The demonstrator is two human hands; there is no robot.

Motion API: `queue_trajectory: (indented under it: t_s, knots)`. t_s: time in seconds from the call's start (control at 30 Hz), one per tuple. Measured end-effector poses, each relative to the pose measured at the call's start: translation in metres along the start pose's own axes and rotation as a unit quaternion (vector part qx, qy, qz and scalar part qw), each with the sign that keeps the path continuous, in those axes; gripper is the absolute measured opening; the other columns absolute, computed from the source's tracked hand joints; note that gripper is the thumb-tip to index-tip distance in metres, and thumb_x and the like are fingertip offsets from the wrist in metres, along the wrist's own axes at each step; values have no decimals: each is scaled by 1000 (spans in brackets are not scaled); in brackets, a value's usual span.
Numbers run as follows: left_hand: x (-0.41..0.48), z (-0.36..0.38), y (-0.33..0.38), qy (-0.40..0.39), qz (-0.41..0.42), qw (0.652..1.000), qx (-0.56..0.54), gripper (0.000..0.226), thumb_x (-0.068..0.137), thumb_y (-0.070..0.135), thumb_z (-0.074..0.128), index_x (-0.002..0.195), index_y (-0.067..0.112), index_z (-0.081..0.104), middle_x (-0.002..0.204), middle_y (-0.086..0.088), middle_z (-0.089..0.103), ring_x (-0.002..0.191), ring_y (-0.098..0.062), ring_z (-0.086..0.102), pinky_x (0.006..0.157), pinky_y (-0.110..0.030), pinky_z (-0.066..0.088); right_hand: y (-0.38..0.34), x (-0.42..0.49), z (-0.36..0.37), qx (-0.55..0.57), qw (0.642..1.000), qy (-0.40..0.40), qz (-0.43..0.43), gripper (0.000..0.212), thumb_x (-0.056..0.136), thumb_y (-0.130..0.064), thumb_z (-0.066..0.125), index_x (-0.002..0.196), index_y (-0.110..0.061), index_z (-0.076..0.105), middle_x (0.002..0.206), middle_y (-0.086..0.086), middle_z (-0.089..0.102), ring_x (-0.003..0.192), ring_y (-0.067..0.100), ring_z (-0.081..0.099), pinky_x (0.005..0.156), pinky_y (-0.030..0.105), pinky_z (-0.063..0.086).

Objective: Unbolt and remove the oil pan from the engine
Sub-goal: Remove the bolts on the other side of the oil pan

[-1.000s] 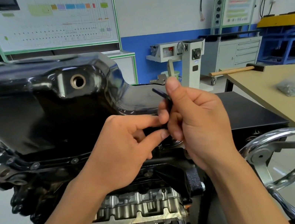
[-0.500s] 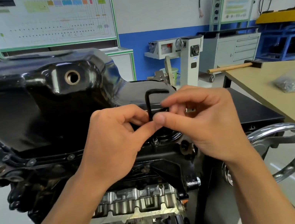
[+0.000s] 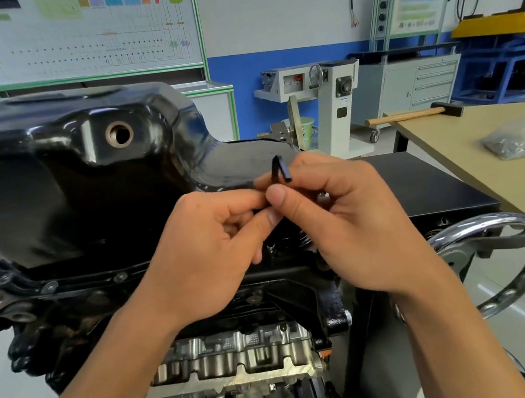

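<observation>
— Hands?
— Left hand (image 3: 201,254) and right hand (image 3: 344,219) meet fingertip to fingertip at the near right end of the pan (image 3: 77,181). Both pinch a black hex key (image 3: 279,171). Its bent end sticks up above the fingers; the lower end is hidden behind them.
— Pan position?
— On top of the upturned engine (image 3: 232,360), gloss black, drain hole (image 3: 119,133) facing the camera. The shallow end runs right, behind the hands.
— Edges?
— The flange runs along the pan's lower rim, with bolts (image 3: 50,287) seated along it left of the hands. Under the hands the rim is covered, so I cannot tell there.
— Room to move?
— Right of the pan lies a flat black plate (image 3: 426,192), then a chrome handwheel (image 3: 494,264) below it, close to the right wrist. Farther right is a table (image 3: 496,194) with a hammer (image 3: 414,115) and a bag (image 3: 509,143), well apart from the pan. Pale floor shows left of the pan.
</observation>
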State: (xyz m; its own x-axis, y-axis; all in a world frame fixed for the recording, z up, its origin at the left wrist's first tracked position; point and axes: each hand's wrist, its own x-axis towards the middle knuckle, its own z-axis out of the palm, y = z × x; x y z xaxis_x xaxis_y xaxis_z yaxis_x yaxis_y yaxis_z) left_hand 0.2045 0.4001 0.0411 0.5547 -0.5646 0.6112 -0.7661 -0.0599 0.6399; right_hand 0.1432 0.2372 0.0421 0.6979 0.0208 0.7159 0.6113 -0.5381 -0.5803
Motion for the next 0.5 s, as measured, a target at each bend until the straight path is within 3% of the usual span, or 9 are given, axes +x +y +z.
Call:
queue_trajectory:
  t_s: [0.07,0.13,0.23,0.33,0.43,0.5]
  knots:
    - [1,2,1,22,1,1000,3,19,87,35,63,69,33,70,48,2,58,39,-12,48,44,-16,40,-2,0,1,9,1000,14,3,14,94,-18,66,95,-10,77,78,14,62,74,24,59,67,41,49]
    - [3,5,0,51,-5,999,6,14,81,40,68,69,32,71,47,-4,55,40,-22,46,43,-22,39,-4,2,3,25,997,69,7,8,86,-20,77,89,-14,79,71,12,61,63,18,54,58,32,45]
    - [5,8,-2,78,-10,997,-4,26,75,41,74,64,19,66,45,-5,46,41,-12,34,43,-16,31,-3,3,6,53,991,122,15,8,78,-17,84,81,-13,79,65,7,62,58,9,47,57,19,40]
    - [6,7,-1,75,-18,997,-15,27,72,45,72,68,20,66,44,0,46,40,-10,35,42,-16,32,-3,3,8,58,992,111,4,2,83,-14,80,84,-13,79,64,2,60,60,7,47,59,17,39]
    - [4,1,1,20,-5,1000,6,14,82,43,65,69,38,67,44,4,54,36,-5,41,41,-14,35,-2,4,8,31,997,75,-8,7,91,-10,70,91,-12,77,70,2,60,65,8,52,62,18,42]
    - [3,-2,3,-6,4,1000,10,25,87,38,61,63,42,64,45,6,56,36,-4,45,43,-11,35,-2,3,6,16,998,52,-12,12,95,-9,65,96,-11,77,73,2,60,69,8,53,66,17,43]
